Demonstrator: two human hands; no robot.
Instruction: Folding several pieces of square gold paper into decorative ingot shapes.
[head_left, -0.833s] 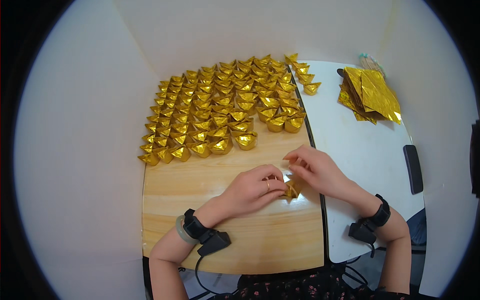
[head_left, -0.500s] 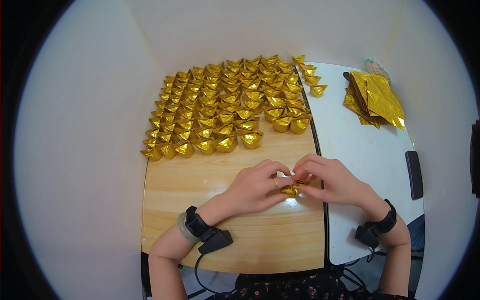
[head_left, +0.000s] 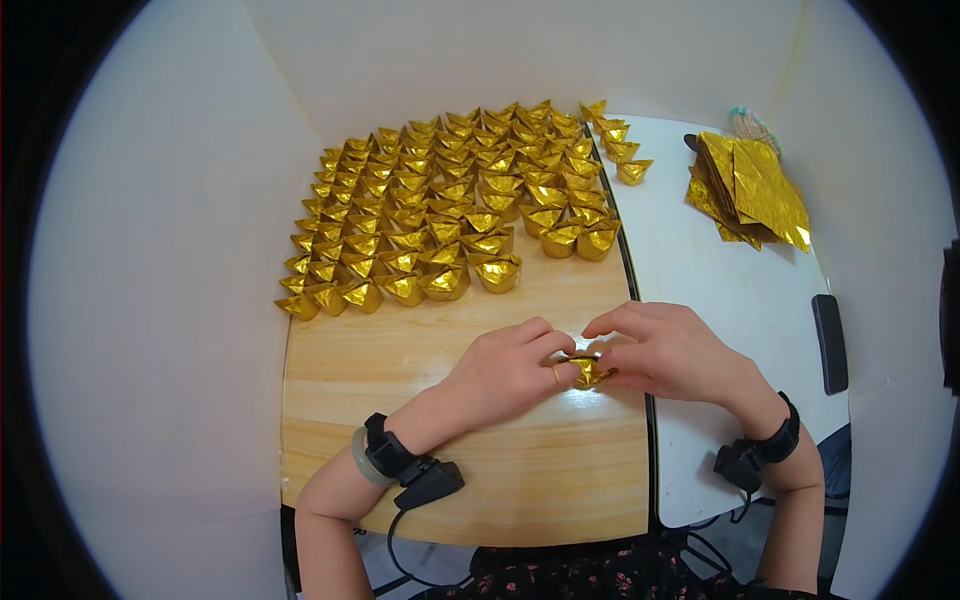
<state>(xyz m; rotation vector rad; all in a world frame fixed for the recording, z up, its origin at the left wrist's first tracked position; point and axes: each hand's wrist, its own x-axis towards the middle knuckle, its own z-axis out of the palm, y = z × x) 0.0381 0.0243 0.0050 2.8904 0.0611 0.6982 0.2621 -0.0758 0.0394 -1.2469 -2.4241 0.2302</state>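
A small gold foil paper ingot sits between my hands near the right side of the wooden tabletop. At its left end are the curled fingers of my left hand, closed on it; the left thumb is mostly hidden. My right hand holds the other end between thumb and bent fingers, its index finger raised and arched above the ingot. The ingot is upright, with its front face showing. Beyond my hands stand rows of finished-looking gold paper ingots, packed closely together.
A white tabletop adjoins the wooden one along a dark seam. On it are several more ingots, a stack of gold foil sheets, a netted object and a dark phone-like slab. Pale walls enclose the tables.
My right fingers have spread and lifted a little off the ingot's top. The left fingers have drawn slightly left, and more of the ingot's front now shows.
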